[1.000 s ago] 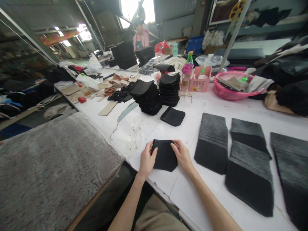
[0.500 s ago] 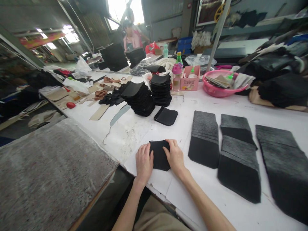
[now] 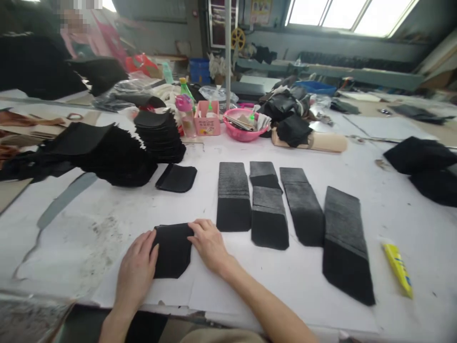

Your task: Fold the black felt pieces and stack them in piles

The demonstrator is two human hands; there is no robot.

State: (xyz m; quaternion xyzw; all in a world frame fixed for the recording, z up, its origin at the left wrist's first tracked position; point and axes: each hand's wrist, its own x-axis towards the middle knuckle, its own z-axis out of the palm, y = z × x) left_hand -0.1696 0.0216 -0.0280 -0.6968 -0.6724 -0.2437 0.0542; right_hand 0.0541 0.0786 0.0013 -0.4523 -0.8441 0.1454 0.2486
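Observation:
A black leather-like panel [image 3: 173,252] with cut lower corners lies flat on the white table near its front edge. My left hand [image 3: 137,264] grips its left edge, with the thumb along the top face. On the opposite side, my right hand [image 3: 209,245] pinches the upper right corner between thumb and fingers. Beyond them sits a single black folded piece [image 3: 176,177]. To the right, several black panels [image 3: 233,213] lie in overlapping rows, their grey fuzzy strips showing.
Tall stacks of black pieces [image 3: 159,138] stand at the back left. Behind are a pink box [image 3: 207,125], a pink-capped bottle [image 3: 186,116] and a pink basin [image 3: 246,136]. A yellow tube [image 3: 398,269] lies at right. A person in pink [image 3: 87,38] is at the far left.
My view has swung to the right, bringing the yellow tube and more panels into sight. Both hands keep their places at the sides of the black panel.

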